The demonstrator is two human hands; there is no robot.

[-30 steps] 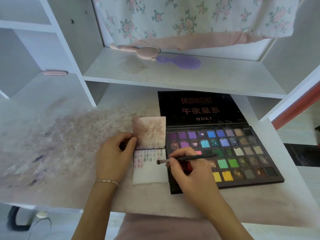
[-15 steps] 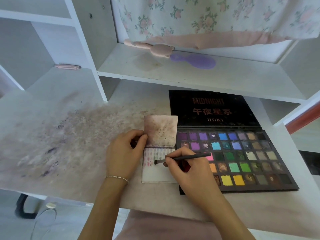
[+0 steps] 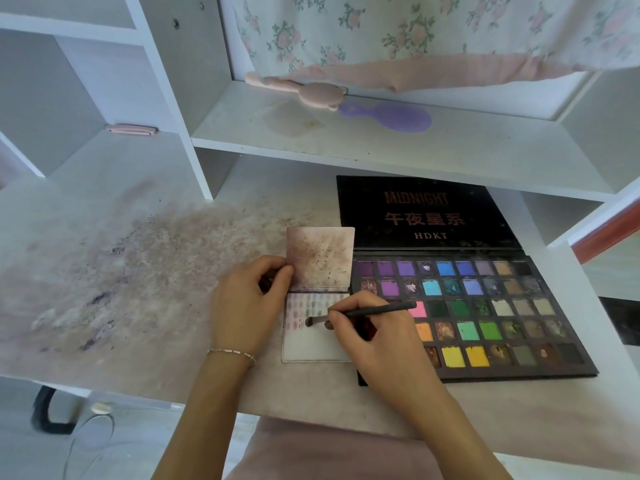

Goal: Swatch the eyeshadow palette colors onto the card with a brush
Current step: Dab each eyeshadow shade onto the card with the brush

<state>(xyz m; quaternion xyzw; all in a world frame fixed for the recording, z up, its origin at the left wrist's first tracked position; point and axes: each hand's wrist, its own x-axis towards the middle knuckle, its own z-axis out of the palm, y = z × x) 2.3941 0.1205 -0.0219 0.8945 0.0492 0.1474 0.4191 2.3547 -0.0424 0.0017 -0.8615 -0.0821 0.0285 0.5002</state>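
Note:
A large black eyeshadow palette (image 3: 519, 317) lies open on the desk at the right, with several rows of coloured pans. Left of it lies a small folded white card (image 3: 311, 344); its upper flap (image 3: 320, 258) is stained brown and stands up. Rows of small pink and grey swatches cover the card's top part. My left hand (image 3: 247, 306) pinches the flap's left edge. My right hand (image 3: 377, 337) grips a thin dark brush (image 3: 363, 311), whose tip touches the card below the swatches.
The white desk (image 3: 138, 271) is smeared with purple-brown powder on the left. A shelf above holds a pink bear-shaped brush (image 3: 304, 90) and a purple hairbrush (image 3: 391, 116). A floral cloth (image 3: 415, 32) hangs at the back. A pink clip (image 3: 131, 129) sits at the left.
The brush tip has moved left and down, from beside the card's right edge onto the card under the swatch rows. My left hand keeps its hold on the flap. The view has shifted.

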